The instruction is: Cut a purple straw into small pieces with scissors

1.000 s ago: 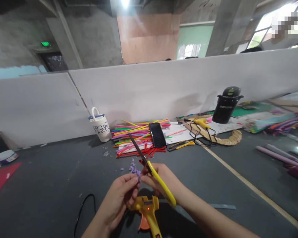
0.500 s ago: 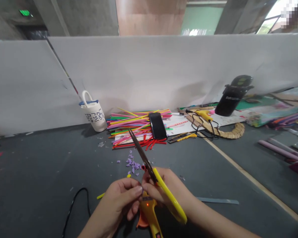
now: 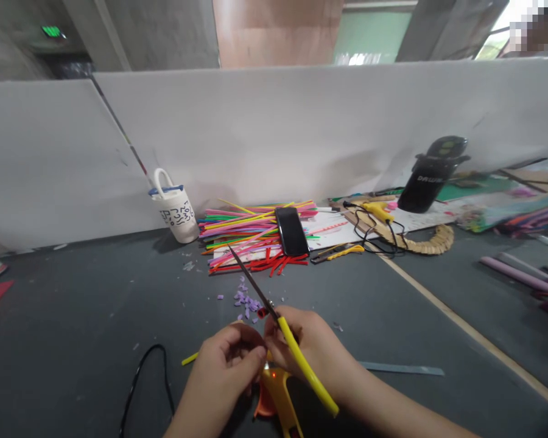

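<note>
My right hand (image 3: 308, 344) is closed around yellow-handled scissors (image 3: 301, 362), whose dark blades point up and left. A small red piece (image 3: 262, 312) sticks out beside the blades. My left hand (image 3: 232, 365) is closed, thumb and fingertips pinched close to the right fingertips; what they hold is too small to make out. Beneath both hands lies a yellow glue gun (image 3: 278, 395) with a lit orange light and an orange part beside it. Small purple pieces (image 3: 246, 301) are scattered on the table just beyond the hands.
Colourful strips (image 3: 242, 228) lie by the white partition (image 3: 256, 134), with a black phone (image 3: 292, 231) on them. A white cup (image 3: 180, 216) stands left. Rightward are a cutter (image 3: 338, 252), another glue gun (image 3: 378, 211) and a black bottle (image 3: 427, 179). A black cable (image 3: 132, 380) curves at the left.
The scissors have turned in my right hand, their tips now farther left and their handles seen more edge-on. My left hand's fingers have curled more. The whole view has shifted slightly.
</note>
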A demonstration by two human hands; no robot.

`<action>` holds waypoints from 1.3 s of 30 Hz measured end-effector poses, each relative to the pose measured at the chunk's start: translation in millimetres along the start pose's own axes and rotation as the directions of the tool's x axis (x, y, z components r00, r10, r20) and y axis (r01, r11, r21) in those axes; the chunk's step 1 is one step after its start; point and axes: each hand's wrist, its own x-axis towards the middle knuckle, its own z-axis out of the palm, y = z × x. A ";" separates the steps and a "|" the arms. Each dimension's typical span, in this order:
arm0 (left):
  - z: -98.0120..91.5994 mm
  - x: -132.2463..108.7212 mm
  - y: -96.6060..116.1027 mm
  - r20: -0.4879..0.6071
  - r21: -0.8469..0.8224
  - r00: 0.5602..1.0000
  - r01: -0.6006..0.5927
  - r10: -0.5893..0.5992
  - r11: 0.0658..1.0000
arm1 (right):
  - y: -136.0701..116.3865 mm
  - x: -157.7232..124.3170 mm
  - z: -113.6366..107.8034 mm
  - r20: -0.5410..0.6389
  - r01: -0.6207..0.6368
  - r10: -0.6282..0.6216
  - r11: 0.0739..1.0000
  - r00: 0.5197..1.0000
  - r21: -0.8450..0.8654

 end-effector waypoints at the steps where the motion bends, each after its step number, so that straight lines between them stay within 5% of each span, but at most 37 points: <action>1: -0.4 0.1 -0.8 -0.001 -0.001 1.000 -0.011 0.011 1.000 | 0.1 -0.6 0.2 -0.002 0.001 -0.001 1.000 1.000 -0.004; 14: 0.5 -1.3 -11.4 -0.020 -0.112 0.999 -0.042 0.040 0.993 | -5.5 -0.3 -3.2 -0.023 0.035 -0.035 0.999 0.999 -0.003; 19: -8.9 -6.4 0.8 -0.187 -0.252 0.978 -0.136 0.089 0.958 | -10.0 -4.4 -9.4 -0.032 0.053 -0.061 0.973 0.998 -0.224; 25: -11.8 -18.0 15.2 -0.369 -0.356 0.920 -0.274 0.135 0.893 | -5.0 -9.3 -1.9 -0.023 0.087 -0.118 0.835 0.993 -0.544; 32: -8.3 -20.4 22.3 -0.489 -0.273 0.856 -0.334 0.169 0.902 | -2.8 -15.7 4.8 0.035 0.152 -0.162 0.796 0.986 -0.585; 39: -9.2 -23.6 20.1 -0.463 -0.309 0.873 -0.323 0.155 0.895 | -5.9 -16.5 4.9 0.039 0.163 -0.171 0.806 0.984 -0.569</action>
